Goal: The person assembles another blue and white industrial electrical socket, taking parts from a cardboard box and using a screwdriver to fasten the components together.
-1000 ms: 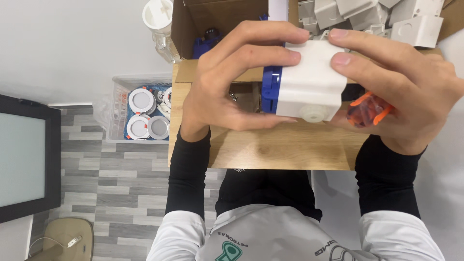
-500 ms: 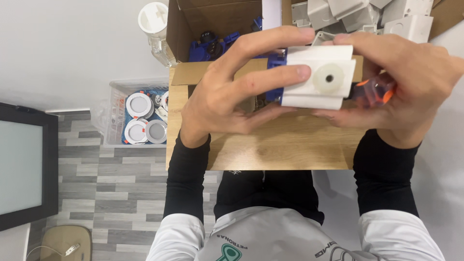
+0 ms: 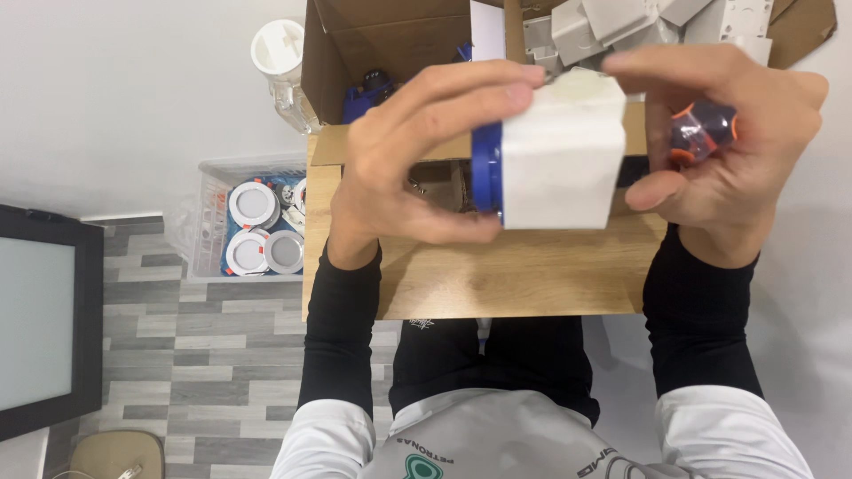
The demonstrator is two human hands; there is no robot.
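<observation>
Behind held white box (image 3: pixel 561 155), open carton (image 3: pixel 355 53) stands.

A small electrical assembly workspace: wooden table (image 3: pixel 497 284), cardboard box (image 3: pixel 355 44) of parts, clear bin (image 3: pixel 209 222) of round downlights (image 3: pixel 253 204).

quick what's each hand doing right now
Left hand: closed on the white and blue box.
Right hand: fingertips on the box, small orange tool tucked in its palm.

A boxy part (image 3: pixel 559 155) is held between the left hand (image 3: pixel 417 160) and right hand (image 3: pixel 728 151) above a wooden table (image 3: pixel 515 275). An open carton (image 3: pixel 355 53) sits at the table's far edge. A bin of round fittings (image 3: pixel 253 222) lies on the floor beside the table's left edge.
</observation>
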